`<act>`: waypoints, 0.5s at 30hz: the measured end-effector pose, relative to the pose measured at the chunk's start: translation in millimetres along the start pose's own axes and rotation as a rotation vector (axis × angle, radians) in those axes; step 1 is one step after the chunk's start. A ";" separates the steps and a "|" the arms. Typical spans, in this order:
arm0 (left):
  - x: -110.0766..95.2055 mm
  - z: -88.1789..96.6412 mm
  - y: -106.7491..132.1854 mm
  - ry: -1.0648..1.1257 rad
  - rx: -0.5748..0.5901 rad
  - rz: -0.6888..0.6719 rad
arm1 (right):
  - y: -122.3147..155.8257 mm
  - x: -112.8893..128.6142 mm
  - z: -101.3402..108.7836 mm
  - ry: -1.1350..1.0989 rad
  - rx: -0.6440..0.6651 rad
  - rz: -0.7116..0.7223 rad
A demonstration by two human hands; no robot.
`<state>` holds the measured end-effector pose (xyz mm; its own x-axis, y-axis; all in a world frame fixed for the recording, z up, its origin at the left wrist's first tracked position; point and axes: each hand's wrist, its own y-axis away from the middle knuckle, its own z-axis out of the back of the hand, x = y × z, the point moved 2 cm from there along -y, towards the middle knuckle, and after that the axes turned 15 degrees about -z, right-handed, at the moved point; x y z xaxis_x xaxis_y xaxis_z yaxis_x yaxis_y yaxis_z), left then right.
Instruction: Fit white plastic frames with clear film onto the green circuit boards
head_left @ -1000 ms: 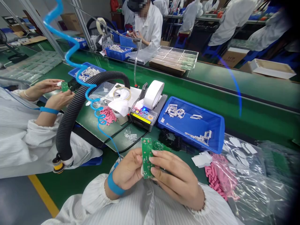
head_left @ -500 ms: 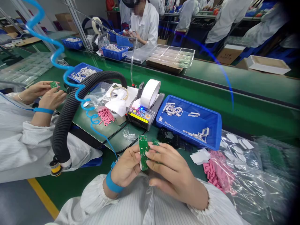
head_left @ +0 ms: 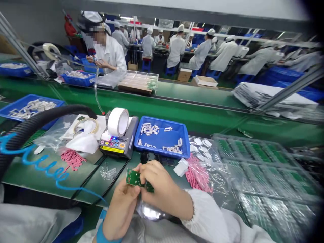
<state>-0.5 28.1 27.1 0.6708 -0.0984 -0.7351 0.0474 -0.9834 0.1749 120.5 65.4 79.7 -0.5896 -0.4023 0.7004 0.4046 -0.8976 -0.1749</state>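
Green circuit board (head_left: 132, 178) is up in front of the person, above the near edge of the green bench (head_left: 139, 163), held between both hands. Left hand (head_left: 123, 197) has the near side, thumb against the lower edge, digits closed on it. Right hand (head_left: 160, 189) is curled over the right end, thumb and forefinger pinching there, so that end is mostly covered. Second bit of green board (head_left: 150, 186) shows under the right fingers; can't tell how it's held, or if it's joined to the first. Blue wrist strap (head_left: 105, 235) on the left wrist.

Just beyond the hands: dark parts (head_left: 165, 159), too small to identify, then a blue bin (head_left: 158, 139) with white frames (head_left: 150, 129) in two clusters plus a loose one. Left of the bin sits a tape dispenser (head_left: 112, 151), white tape roll (head_left: 116, 123) on top, blue light lit. Clear small parts (head_left: 108, 172) lie on the bench in front of it. Right of the hands: white pads (head_left: 181, 167) beside pink pieces (head_left: 198, 172), partly under clear plastic. Further right, clear compartment trays (head_left: 246, 161) with green boards inside.
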 end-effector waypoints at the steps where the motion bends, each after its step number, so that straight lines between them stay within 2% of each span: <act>1: -0.9 -1.9 -1.1 0.022 0.013 -0.006 | -4.0 -2.9 10.0 0.037 -0.025 0.010; 3: -4.3 -2.4 -2.8 0.044 0.017 -0.012 | -17.4 -17.3 41.6 0.150 -0.120 0.014; 5: -7.7 3.3 -3.4 0.021 -0.033 -0.004 | -38.0 -47.9 86.1 0.300 -0.276 -0.046; 7: -9.0 14.9 -2.2 -0.006 -0.133 0.009 | -63.6 -95.3 133.2 0.496 -0.414 -0.259; 8: -8.7 22.1 -0.9 -0.005 -0.191 0.008 | -76.6 -122.4 153.1 0.590 -0.436 -0.394; 9: -7.8 29.8 0.7 0.005 -0.247 0.003 | -88.9 -148.2 168.8 0.610 -0.437 -0.450; 10: -6.5 37.5 2.5 0.020 -0.298 -0.004 | -99.6 -172.1 179.7 0.612 -0.425 -0.477; 12: -3.3 51.5 6.7 0.045 -0.385 -0.024 | -113.8 -210.9 188.3 0.599 -0.392 -0.486; 15: -0.5 65.4 12.7 0.056 -0.478 -0.054 | -116.5 -243.3 182.1 0.560 -0.373 -0.407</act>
<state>-48.6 5.8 -13.2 0.6962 -0.0277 -0.7173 0.4092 -0.8057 0.4283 344.1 300.7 55.7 -0.9460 0.0291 0.3229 -0.1215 -0.9553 -0.2696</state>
